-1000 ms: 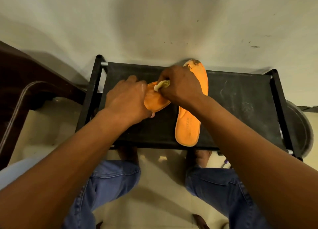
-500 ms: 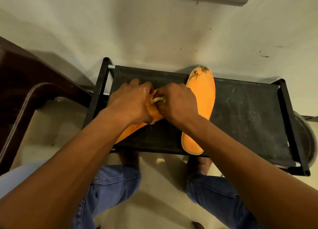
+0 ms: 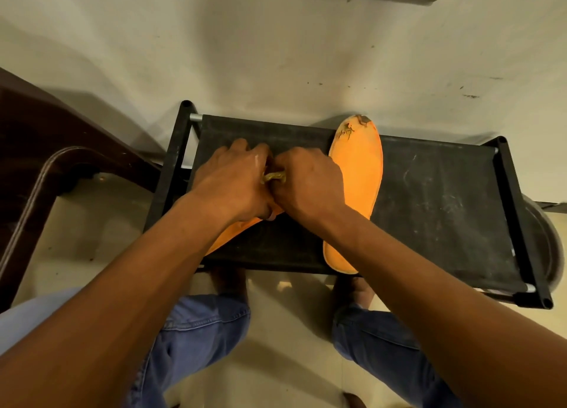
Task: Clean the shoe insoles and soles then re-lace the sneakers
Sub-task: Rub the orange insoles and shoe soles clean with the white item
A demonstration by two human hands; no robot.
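Note:
Two orange insoles lie on a black fabric-topped rack (image 3: 445,199). The right insole (image 3: 357,174) lies lengthwise, its far tip worn and torn. The left insole (image 3: 236,231) lies slanted, mostly covered by my hands. My left hand (image 3: 233,182) holds it down with curled fingers over its upper part. My right hand (image 3: 306,183) grips a small yellowish cleaning tool (image 3: 274,177), of which only a bit shows between my two hands, against that insole. No sneakers or laces are in view.
A dark wooden chair (image 3: 46,174) stands at the left. A round metal vessel (image 3: 549,245) sits past the rack's right end. The wall (image 3: 276,45) rises right behind the rack. My knees in blue jeans (image 3: 199,331) are below the rack's near edge.
My hands have drawn together over the left insole, which now lies flatter and slanted toward me. The cleaning tool is more hidden between them. The view has shifted slightly upward.

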